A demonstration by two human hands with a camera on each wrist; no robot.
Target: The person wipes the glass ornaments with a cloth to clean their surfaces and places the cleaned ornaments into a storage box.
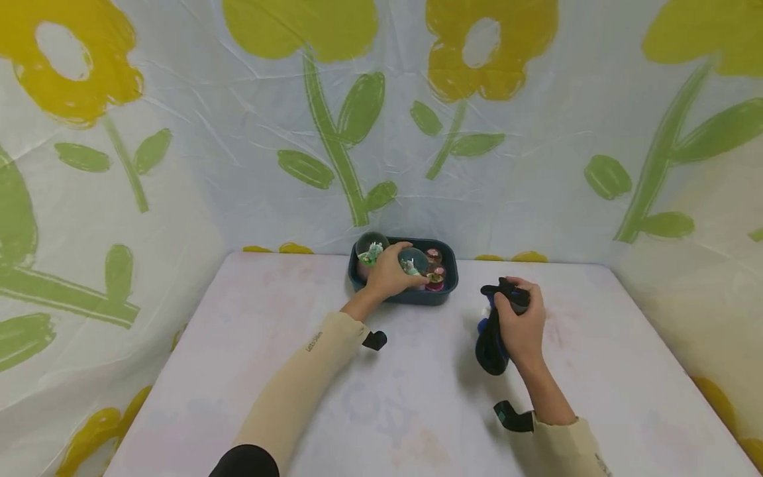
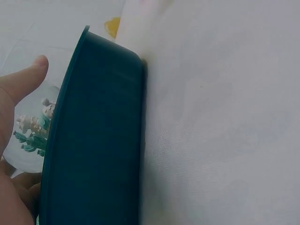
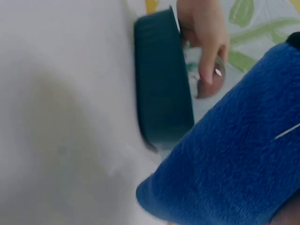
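Note:
In the head view my left hand (image 1: 389,273) reaches over a dark teal tub (image 1: 417,298) at the back of the table. Its thumb and fingers grip the sides of a clear snow globe (image 1: 414,260) with small white and green figures inside. The left wrist view shows this snow globe (image 2: 29,140) close behind the tub's wall (image 2: 93,131). Off to the tub's right, my right hand (image 1: 526,324) holds a soft black-and-blue thing (image 1: 491,348) above the table. Close up in the right wrist view, the soft thing (image 3: 234,140) is fuzzy blue fabric narrowing to a rounded tip.
Another snow globe (image 1: 372,248) stands at the tub's left end. Small pink-based ornaments (image 1: 436,278) sit at its right end. Behind the white table (image 1: 387,411) hangs a flower-printed cloth (image 1: 250,159). Black camera mounts (image 1: 374,340) stick out by both wrists.

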